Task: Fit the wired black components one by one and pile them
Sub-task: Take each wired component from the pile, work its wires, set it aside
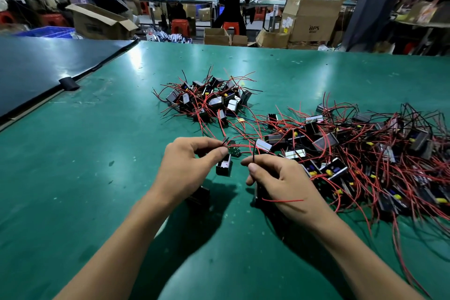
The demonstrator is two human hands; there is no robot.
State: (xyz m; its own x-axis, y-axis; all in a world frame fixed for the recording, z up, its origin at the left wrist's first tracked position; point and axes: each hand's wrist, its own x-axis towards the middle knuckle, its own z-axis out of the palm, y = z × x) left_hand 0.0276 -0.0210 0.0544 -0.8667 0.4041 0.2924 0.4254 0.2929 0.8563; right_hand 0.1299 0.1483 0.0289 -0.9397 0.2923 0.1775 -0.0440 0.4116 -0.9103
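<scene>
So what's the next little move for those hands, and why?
Likely bring the hands together and fit the parts: the left hand pinches red wires above a black component, the right hand pinches a black wire, and they are apart.

Bright overhead glare, blurred edges, fisheye bend

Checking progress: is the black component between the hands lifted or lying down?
Lifted: black component hangs from the left hand, shadow on the table below.
</scene>
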